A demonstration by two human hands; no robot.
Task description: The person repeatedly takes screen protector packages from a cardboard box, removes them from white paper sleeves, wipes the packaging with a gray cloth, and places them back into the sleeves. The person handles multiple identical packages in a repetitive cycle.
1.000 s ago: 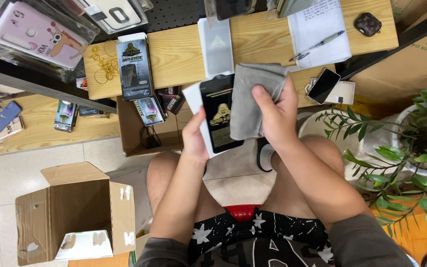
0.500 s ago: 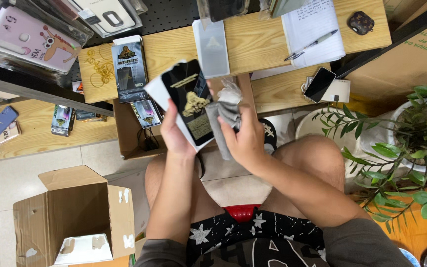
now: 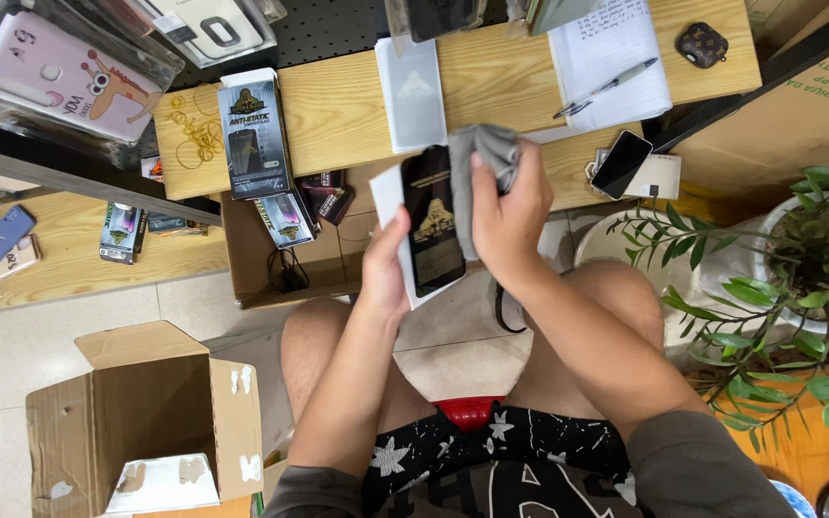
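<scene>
While left hand (image 3: 386, 273) grips glossy flat packet (image 3: 434, 225), right hand (image 3: 510, 216) bunches soft cloth (image 3: 482, 158).

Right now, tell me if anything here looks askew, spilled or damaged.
Little stands out. Rubber bands lie scattered loose on the wooden shelf, and the cardboard box on the floor shows torn white patches. The left hand holds a dark screen protector; the right hand presses a grey cloth on it.

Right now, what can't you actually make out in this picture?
- Head view: the right edge of the black panel in the left hand, covered by the grey cloth and right hand.
- Cardboard box: its bottom, hidden by its own walls.
- Potted plant: cut off by the right edge.
</scene>
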